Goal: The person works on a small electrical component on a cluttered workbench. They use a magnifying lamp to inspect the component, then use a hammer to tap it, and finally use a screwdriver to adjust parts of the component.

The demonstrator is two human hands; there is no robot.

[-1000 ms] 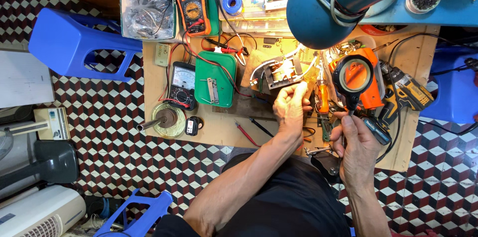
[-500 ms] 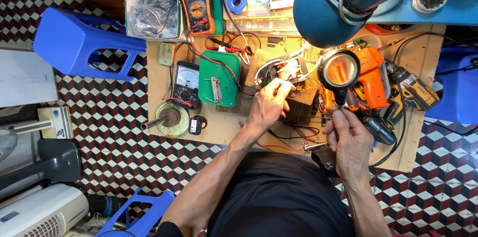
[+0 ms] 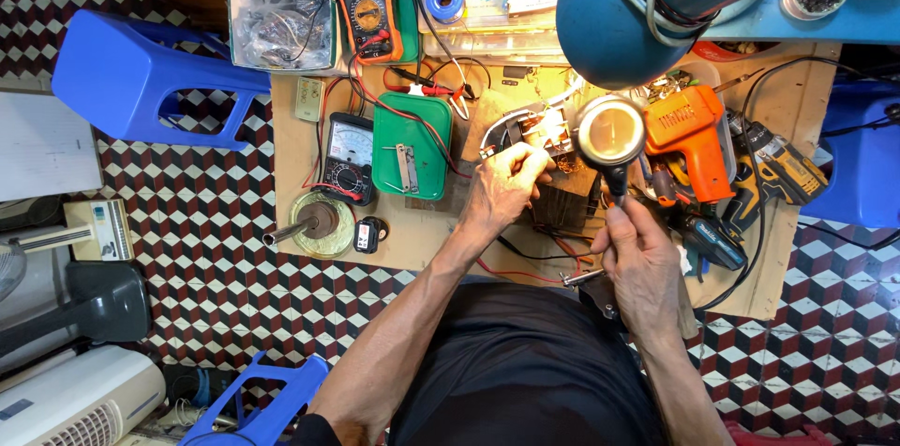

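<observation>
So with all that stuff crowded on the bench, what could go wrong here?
The left hand works on a small wired part among loose red and black leads; a snagged lead might drag a meter off. The right hand holds a magnifier close above the part and could knock it. The orange tool beside it could get bumped.

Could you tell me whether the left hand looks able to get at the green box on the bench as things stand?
Probably yes: the left hand sits just right of the green box, with only thin red leads between, though it is gripping the lit part.
</observation>
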